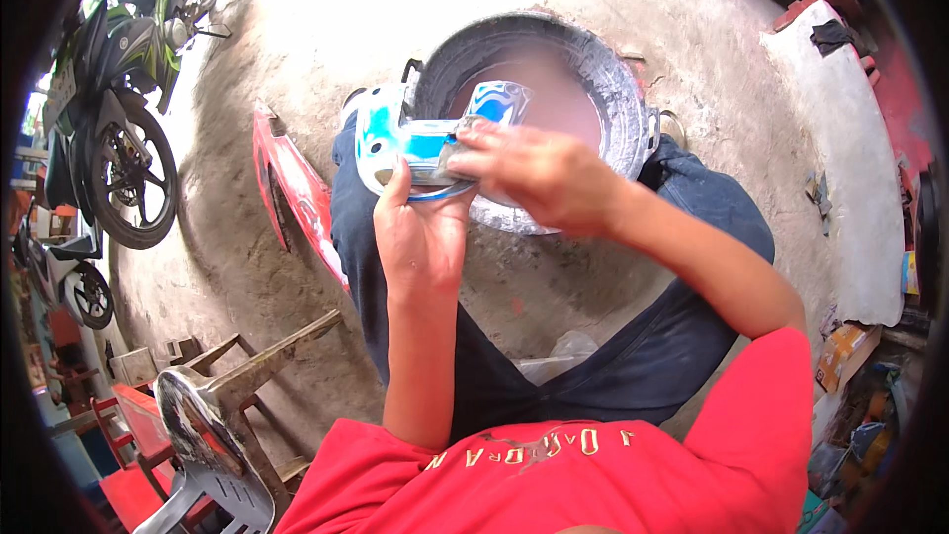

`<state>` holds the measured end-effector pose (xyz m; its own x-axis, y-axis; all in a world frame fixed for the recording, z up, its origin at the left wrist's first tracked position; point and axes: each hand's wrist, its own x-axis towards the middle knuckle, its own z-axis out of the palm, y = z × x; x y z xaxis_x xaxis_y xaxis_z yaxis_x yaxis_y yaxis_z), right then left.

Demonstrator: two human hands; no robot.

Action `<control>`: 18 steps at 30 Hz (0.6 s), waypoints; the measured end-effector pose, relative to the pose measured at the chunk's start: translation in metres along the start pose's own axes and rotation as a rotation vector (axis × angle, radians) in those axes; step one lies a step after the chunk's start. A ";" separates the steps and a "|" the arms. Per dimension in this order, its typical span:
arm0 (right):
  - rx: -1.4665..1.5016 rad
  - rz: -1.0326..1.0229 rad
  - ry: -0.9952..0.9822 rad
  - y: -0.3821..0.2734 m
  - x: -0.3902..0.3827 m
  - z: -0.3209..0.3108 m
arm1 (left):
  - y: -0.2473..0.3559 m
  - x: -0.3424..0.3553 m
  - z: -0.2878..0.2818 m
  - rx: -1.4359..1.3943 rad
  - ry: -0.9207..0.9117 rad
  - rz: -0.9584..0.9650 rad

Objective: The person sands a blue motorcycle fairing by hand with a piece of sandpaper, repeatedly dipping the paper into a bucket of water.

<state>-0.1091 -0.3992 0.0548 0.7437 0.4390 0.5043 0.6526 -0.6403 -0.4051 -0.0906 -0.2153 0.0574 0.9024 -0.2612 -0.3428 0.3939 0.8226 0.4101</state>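
Note:
A blue, white and silver motorcycle body panel (pixel 428 144) is held up over the near left rim of a round grey basin (pixel 618 104). My left hand (pixel 420 222) grips it from below, with the thumb against its near edge. Pressed to the middle of the panel is my right hand (pixel 529 168), fingers bent over a small grey piece (pixel 451 156) that looks like sandpaper; most of that piece is hidden under the fingers. Cloudy pinkish-grey liquid (pixel 554 89) fills the basin's bottom. My knees stand on either side of the basin.
A red and white body panel (pixel 297 188) lies on the concrete floor by my left leg. Motorcycles (pixel 133 138) are parked at the far left. Nearer stand a wooden frame (pixel 262 366) and a grey plastic chair (pixel 222 475). A pale slab (pixel 840 188) runs along the right.

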 end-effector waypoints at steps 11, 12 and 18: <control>0.072 0.883 0.036 0.149 -0.077 0.020 | -0.006 0.004 0.003 0.019 -0.008 -0.028; 0.042 0.914 -0.018 0.154 -0.084 0.025 | -0.007 0.005 0.003 0.005 -0.001 -0.046; 0.019 1.092 -0.334 0.195 -0.111 0.076 | -0.004 0.003 0.002 0.002 -0.034 -0.118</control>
<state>-0.0534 -0.5247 -0.1382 0.9149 -0.1984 -0.3516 -0.3662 -0.7747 -0.5155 -0.0893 -0.2200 0.0563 0.8551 -0.3727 -0.3603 0.4979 0.7841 0.3706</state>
